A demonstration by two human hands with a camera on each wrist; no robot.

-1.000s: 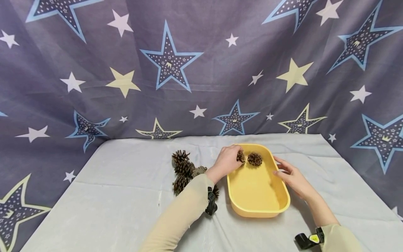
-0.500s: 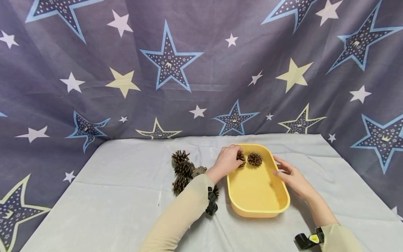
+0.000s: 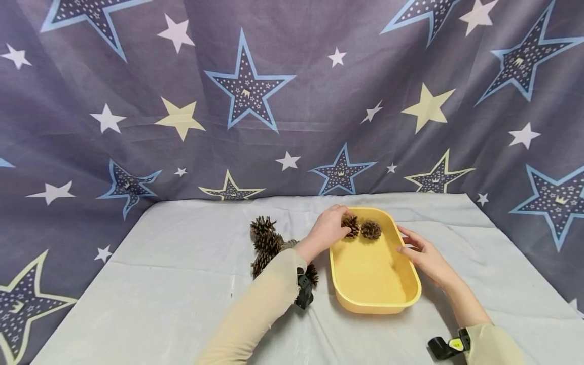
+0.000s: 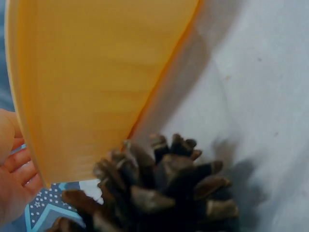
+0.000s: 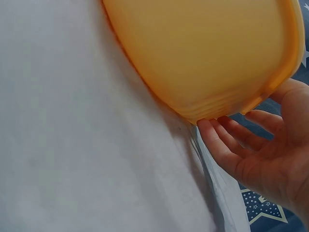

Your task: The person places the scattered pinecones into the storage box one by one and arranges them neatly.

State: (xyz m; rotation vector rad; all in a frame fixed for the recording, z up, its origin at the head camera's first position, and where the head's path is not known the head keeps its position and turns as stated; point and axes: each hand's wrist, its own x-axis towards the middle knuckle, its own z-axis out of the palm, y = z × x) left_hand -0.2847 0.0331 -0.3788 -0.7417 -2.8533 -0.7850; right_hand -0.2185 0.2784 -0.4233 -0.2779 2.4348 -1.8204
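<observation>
A yellow plastic bin point(image 3: 374, 284) stands right of centre on the cloth-covered table. Two pine cones lie side by side at its far end: the left one point(image 3: 352, 226) and the right one point(image 3: 371, 230). My left hand point(image 3: 327, 228) reaches over the bin's left rim, beside the left pine cone, its fingers loose and apart from it. In the left wrist view this hand point(image 4: 14, 179) shows beyond the bin's wall. My right hand point(image 3: 426, 257) holds the bin's right side, thumb over the rim and fingers against the outer wall point(image 5: 203, 63).
Left of the bin lies a group of pine cones point(image 3: 268, 244), partly hidden by my left forearm. One pine cone point(image 3: 312, 275) sits near the left wrist camera and looms large in the left wrist view. A star-patterned curtain point(image 3: 292, 126) hangs behind the table.
The left hand has let go of the left pine cone and shifted slightly away from it, so more of that cone shows. The right hand and the bin have stayed in place.
</observation>
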